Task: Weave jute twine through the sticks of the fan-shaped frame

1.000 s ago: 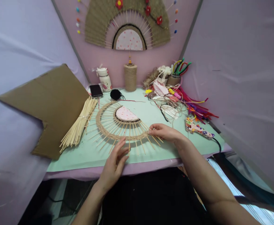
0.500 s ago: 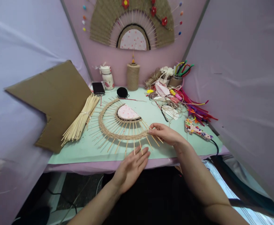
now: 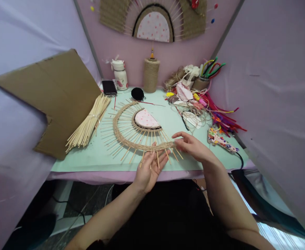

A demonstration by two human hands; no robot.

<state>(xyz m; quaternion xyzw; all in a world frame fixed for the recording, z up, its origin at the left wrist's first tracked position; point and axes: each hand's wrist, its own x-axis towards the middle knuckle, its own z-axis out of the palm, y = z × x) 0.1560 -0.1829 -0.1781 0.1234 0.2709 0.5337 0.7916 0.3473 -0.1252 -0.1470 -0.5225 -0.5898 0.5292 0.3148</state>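
A half-round woven fan [image 3: 131,143] of thin sticks lies tilted over the table. A twine band runs across its sticks, and its centre is a pink dotted half-circle [image 3: 145,118] edged in black and twine. My left hand [image 3: 151,170] grips the near part of the band from below, thumb on top and fingers under the sticks. At the band's right end is my right hand [image 3: 190,146], its index finger stretched out and its fingers apart, touching or very close to the last sticks. Its thumb is partly hidden.
On the left are a bundle of sticks [image 3: 88,123] and folded cardboard [image 3: 61,100]. Behind stand a bottle [image 3: 120,74], phone [image 3: 109,87], black yarn ball [image 3: 137,93] and twine spool [image 3: 151,74]. Tangled twine [image 3: 191,114], pipe cleaners [image 3: 222,118] and a patterned glue gun [image 3: 222,140] lie right.
My left hand has moved up from beside the fan's near edge and taken hold of the band. My right hand has loosened its pinch at the band's end. The view has tilted down.
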